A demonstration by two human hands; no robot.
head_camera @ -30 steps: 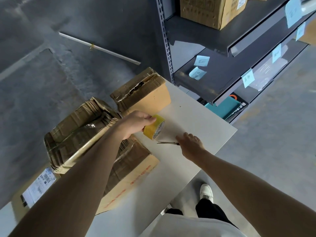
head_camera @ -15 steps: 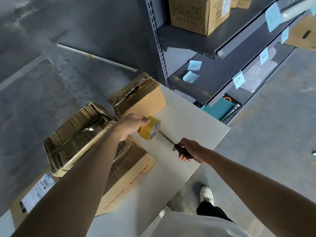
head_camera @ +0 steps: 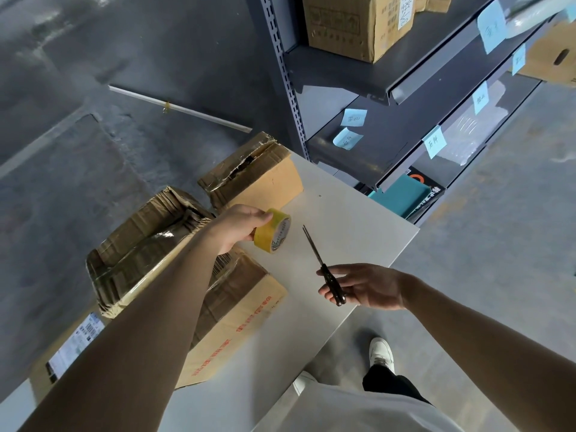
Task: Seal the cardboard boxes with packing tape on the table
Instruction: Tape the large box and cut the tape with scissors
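Aloft: glossy yellow tape ring [head_camera: 272, 230], slim black-handled scissors [head_camera: 325, 272].

Head-worn camera looks steeply down, close over the table [head_camera: 343, 219].

I see the tape [head_camera: 272, 230], a yellowish roll, gripped in the left hand [head_camera: 240, 227] above the table [head_camera: 343, 219], its core facing right. The scissors [head_camera: 324, 266], blades closed and pointing away, are held in the right hand [head_camera: 371, 286]. On the table's left side sits the big box [head_camera: 149, 244], flaps crumpled, red print on its side. Just beyond it is the small box [head_camera: 265, 179], top seam torn open.
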